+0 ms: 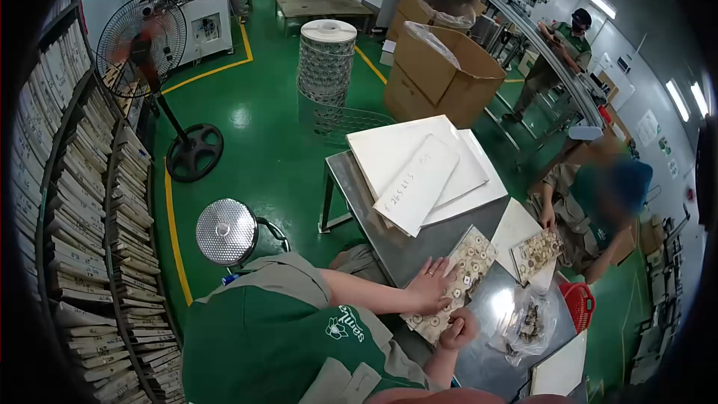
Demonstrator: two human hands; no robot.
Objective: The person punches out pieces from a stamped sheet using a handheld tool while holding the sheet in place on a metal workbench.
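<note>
A long board covered with small round pieces [473, 254] lies on the metal table [490, 295] in front of me. My left hand [431, 286] rests on the board's left edge, its fingers spread over the pieces. Nearer to me, my right hand [458, 329] is closed at the board's lower right edge; whatever is in its fingers is too small to make out. To the right of the board lies a clear plastic bag [529, 323] with small dark pieces inside.
White boards [416, 183] are stacked at the table's far end. Across the table a seated person [606, 194] touches a second board with pieces [536, 253], near a red basket [577, 305]. A stool [226, 232] and fan [142, 46] stand left, cartons [441, 67] beyond.
</note>
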